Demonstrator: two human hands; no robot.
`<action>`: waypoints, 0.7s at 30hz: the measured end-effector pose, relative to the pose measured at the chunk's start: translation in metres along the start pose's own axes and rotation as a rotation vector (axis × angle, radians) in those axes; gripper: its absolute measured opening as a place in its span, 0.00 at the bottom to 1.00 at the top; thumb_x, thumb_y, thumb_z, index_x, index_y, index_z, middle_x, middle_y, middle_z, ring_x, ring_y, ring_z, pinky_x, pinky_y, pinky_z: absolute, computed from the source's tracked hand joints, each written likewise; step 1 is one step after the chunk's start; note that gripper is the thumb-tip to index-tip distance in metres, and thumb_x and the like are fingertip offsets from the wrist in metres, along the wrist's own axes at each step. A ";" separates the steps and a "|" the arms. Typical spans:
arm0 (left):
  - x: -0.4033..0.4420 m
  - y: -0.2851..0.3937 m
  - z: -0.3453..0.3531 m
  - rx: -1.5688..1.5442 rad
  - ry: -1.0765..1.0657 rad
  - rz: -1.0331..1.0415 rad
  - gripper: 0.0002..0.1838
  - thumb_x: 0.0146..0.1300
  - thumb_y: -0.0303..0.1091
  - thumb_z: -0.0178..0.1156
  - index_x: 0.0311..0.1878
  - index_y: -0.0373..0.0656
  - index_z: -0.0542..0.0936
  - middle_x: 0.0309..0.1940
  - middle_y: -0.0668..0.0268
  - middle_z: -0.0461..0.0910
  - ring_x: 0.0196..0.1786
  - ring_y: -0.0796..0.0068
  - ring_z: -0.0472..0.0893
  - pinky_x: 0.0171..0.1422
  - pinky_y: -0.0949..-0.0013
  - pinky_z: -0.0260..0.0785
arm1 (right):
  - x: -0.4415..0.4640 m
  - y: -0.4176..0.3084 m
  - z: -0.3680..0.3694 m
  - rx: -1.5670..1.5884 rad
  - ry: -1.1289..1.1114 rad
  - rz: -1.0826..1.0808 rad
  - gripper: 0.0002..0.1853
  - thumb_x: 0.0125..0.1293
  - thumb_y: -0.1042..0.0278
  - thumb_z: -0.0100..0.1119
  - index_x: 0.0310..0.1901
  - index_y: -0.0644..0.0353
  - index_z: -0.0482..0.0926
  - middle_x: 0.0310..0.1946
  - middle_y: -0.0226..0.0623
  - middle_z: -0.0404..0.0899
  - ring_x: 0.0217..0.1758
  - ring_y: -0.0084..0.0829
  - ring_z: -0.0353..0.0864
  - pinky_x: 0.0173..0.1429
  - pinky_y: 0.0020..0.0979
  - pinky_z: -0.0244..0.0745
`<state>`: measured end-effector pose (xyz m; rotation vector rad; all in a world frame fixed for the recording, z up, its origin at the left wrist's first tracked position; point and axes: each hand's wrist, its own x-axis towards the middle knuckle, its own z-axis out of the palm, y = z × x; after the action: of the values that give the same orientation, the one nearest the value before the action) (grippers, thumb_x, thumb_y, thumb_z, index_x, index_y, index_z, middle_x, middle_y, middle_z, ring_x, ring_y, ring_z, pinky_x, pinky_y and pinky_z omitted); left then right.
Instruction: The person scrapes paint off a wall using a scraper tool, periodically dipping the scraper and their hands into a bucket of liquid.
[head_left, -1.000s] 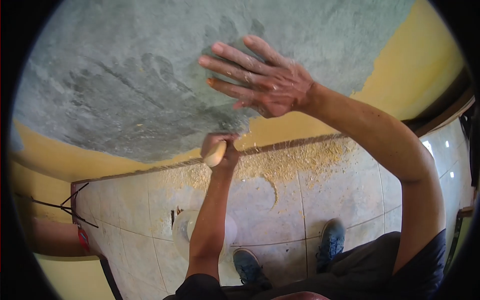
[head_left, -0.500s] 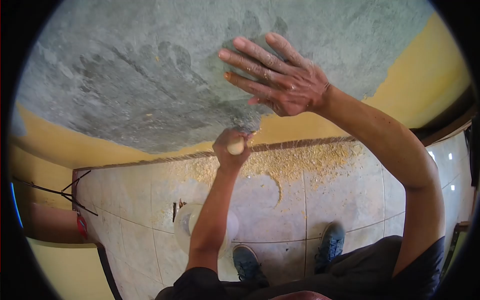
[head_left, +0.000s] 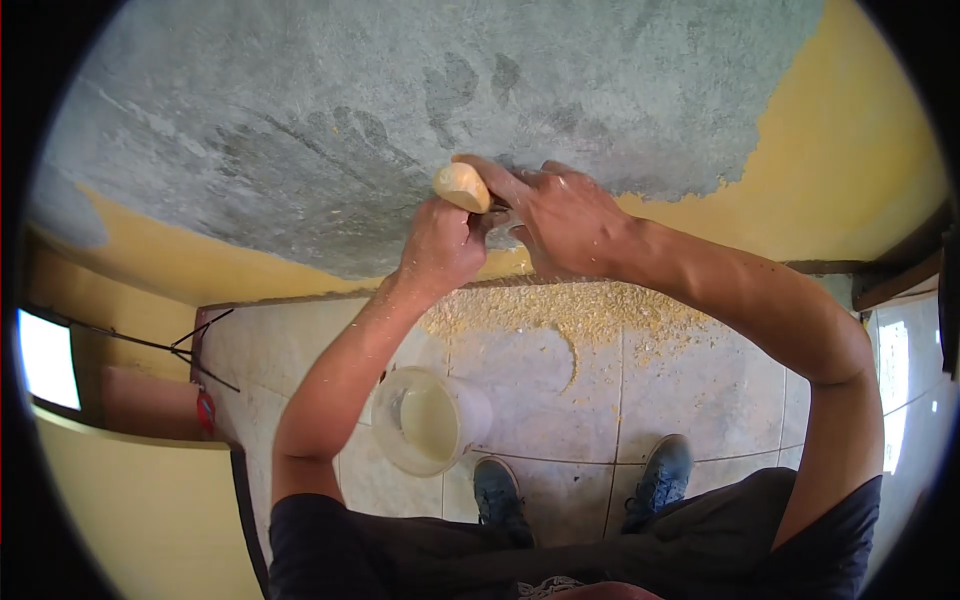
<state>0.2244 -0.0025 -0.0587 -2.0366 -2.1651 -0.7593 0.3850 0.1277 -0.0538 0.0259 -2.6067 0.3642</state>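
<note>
"Firstly, what could go wrong, and from what cause?"

"Across the upper frame, the grey, yellow-edged wall (head_left: 640,90) might be gouged by an uneven push. On the pale tiled floor (head_left: 720,410), footing might be lost on loose debris. At lower centre-left, the round white plastic bucket (head_left: 472,412) might tip if a foot caught it. Fingers might be pinched or scraped, the hands being so close together."

"How are they disposed?"

"At frame centre, the bare left hand (head_left: 440,245) is clenched around the rounded, pale wooden handle (head_left: 463,187), which lies upper centre against the grey area. The bare, dust-specked right hand (head_left: 575,220) is just beside it, fingers bent; whether they grasp anything cannot be told. The handle's far end is hidden."

"And the count, by descending size?"

"One wall, one floor, one bucket, two hands, two blue laced shoes (head_left: 665,472) at lower centre, one handle; small yellow flakes (head_left: 590,315), right of centre, too many to count."
</note>
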 end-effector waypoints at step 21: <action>-0.055 -0.048 0.046 0.487 0.246 0.037 0.63 0.68 0.76 0.47 0.82 0.32 0.32 0.82 0.35 0.25 0.83 0.30 0.26 0.82 0.32 0.21 | -0.023 0.009 -0.051 0.532 0.066 0.441 0.07 0.62 0.69 0.70 0.39 0.61 0.86 0.33 0.40 0.88 0.37 0.33 0.86 0.47 0.36 0.78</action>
<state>0.1979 -0.0344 -0.1341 -1.6387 -1.9310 -0.3971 0.4283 0.1487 -0.0246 -0.3754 -2.3584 1.1811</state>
